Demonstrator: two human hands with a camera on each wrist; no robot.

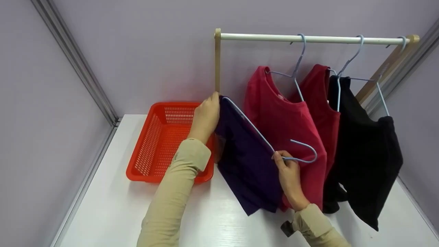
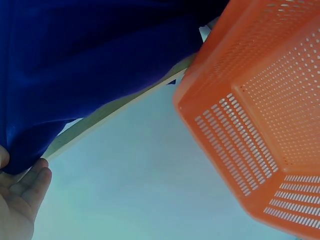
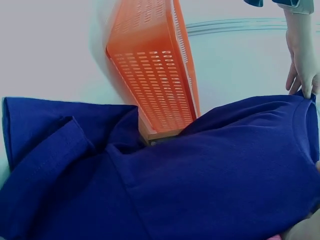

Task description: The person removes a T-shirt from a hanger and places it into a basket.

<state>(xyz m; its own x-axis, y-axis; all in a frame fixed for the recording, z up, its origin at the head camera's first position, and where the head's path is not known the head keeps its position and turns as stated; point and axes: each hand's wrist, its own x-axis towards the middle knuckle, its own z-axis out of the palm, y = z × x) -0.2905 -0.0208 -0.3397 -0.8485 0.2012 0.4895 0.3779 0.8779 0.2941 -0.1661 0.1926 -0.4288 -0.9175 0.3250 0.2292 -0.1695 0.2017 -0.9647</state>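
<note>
A dark purple garment [image 1: 248, 161], with a banded edge and two leg-like ends, hangs from a light blue hanger [image 1: 305, 161] held at a slant. My left hand [image 1: 206, 115] pinches the garment's upper corner at the hanger's far end. In the left wrist view, thumb and fingers [image 2: 35, 187] close on the cloth there. My right hand [image 1: 288, 173] grips the hanger close below its hook, which sticks out to the right, free of the rail. Cloth fills the lower part of the right wrist view and hides most of the hanger there.
An orange-red basket [image 1: 139, 151] stands on the white table [image 1: 103, 192], under my left forearm. Behind is a clothes rack with a white rail [image 1: 260, 36] and wooden posts. A pink top [image 1: 284, 123], a red top [image 1: 317, 89] and a black garment [image 1: 367, 161] hang from it.
</note>
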